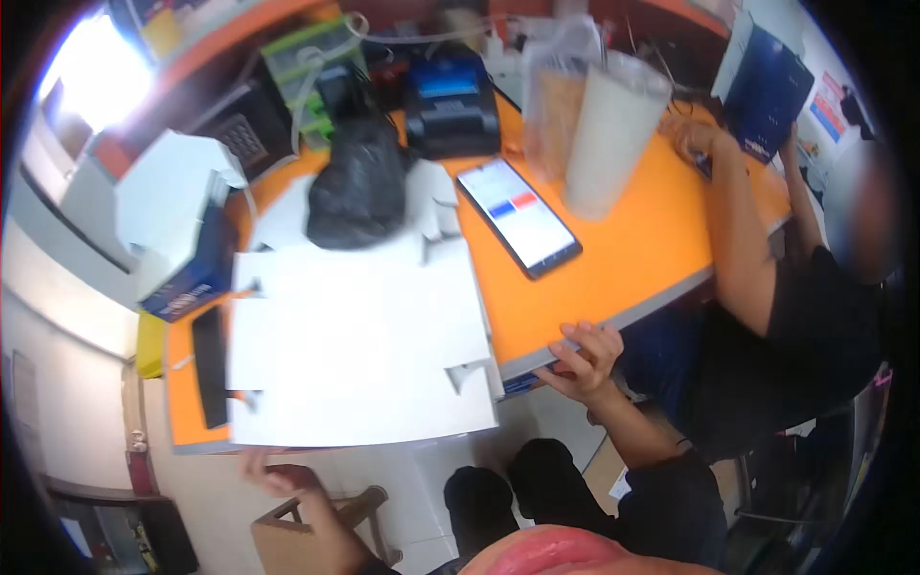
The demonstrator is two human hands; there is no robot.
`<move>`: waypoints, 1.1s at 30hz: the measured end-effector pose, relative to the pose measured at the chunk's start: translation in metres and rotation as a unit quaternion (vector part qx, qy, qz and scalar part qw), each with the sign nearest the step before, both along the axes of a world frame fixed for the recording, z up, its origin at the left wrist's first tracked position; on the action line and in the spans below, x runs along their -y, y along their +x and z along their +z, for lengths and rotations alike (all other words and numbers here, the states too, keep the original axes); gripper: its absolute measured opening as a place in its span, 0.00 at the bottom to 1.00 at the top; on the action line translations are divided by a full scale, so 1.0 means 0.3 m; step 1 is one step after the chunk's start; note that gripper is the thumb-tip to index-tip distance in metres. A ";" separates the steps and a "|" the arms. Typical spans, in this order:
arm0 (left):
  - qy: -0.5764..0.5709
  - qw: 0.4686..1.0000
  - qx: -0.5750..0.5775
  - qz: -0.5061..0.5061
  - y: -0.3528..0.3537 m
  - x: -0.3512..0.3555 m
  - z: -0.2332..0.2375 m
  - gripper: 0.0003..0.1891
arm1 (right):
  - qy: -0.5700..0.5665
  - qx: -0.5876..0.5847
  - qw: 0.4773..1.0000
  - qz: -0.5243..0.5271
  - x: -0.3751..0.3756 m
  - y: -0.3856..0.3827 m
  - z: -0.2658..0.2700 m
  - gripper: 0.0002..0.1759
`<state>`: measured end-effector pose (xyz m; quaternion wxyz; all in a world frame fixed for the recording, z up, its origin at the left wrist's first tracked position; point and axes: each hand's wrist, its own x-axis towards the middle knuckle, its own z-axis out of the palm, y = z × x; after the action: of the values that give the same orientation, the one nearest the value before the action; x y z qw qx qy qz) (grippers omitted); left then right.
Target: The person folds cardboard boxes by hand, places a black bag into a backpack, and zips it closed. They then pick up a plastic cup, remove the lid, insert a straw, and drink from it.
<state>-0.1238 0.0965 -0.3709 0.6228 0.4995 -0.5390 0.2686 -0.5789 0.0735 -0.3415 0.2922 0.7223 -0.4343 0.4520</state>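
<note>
A white cut-out cardboard sheet (pixel 359 345) with notched edges lies flat over the front left of the orange table (pixel 632 240), and a second white piece lies behind it. My left hand (pixel 280 476), smeared by motion, is low at the front edge, just below the sheet. At the table's front edge to the right, my right hand (pixel 589 359) is closed with curled fingers. A dark blue printed thing (pixel 522 385) shows by its thumb, mostly hidden under the edge; I cannot tell what the fingers grip.
A phone (pixel 520 218) with a lit screen lies mid-table. Behind are a black plastic bag (pixel 359 187), a black printer-like device (pixel 450 110) and a tall translucent cup (pixel 613 139). A blue-and-white box (pixel 192 259) stands left. At right, a person holds a dark blue box (pixel 770 91).
</note>
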 end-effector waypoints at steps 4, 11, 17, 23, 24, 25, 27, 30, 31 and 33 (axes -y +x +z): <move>0.167 0.985 -0.036 -0.015 -0.082 -0.077 0.126 0.28 | 0.101 0.054 0.993 -0.015 -0.040 0.046 0.006 0.29; 0.353 0.880 -0.292 -0.128 -0.130 -0.165 0.450 0.21 | 0.329 0.059 0.942 0.019 -0.152 0.069 0.403 0.19; 0.332 0.815 -0.404 -0.249 -0.098 -0.255 0.624 0.21 | 0.335 0.379 0.862 -0.042 -0.005 0.051 0.623 0.19; 0.367 0.789 -0.420 -0.258 -0.121 -0.299 0.642 0.20 | 0.127 0.182 0.953 -0.206 0.196 -0.093 0.870 0.40; 0.368 0.791 -0.415 -0.259 -0.123 -0.293 0.637 0.20 | 0.142 0.181 0.949 -0.215 0.227 -0.111 0.894 0.43; 0.369 0.791 -0.407 -0.270 -0.132 -0.274 0.655 0.20 | 0.158 0.180 0.945 -0.222 0.258 -0.124 0.919 0.46; 0.367 0.793 -0.392 -0.289 -0.147 -0.208 0.699 0.19 | 0.200 0.161 0.941 -0.219 0.312 -0.150 0.939 0.51; 0.336 0.825 -0.355 -0.282 -0.196 -0.100 0.786 0.19 | 0.274 0.146 0.934 -0.177 0.400 -0.199 0.924 0.54; 0.340 0.806 -0.391 -0.286 -0.225 -0.078 0.821 0.19 | 0.303 0.164 0.926 -0.153 0.421 -0.215 0.904 0.54; 0.343 0.765 -0.459 -0.295 -0.274 -0.027 0.876 0.18 | 0.323 0.202 0.918 -0.106 0.453 -0.247 0.867 0.53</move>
<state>-0.2060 0.1045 -0.1083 0.6315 0.5596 -0.3662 -0.3923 -0.6529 -0.0623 -0.0814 -0.0045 0.6201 -0.6808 0.3899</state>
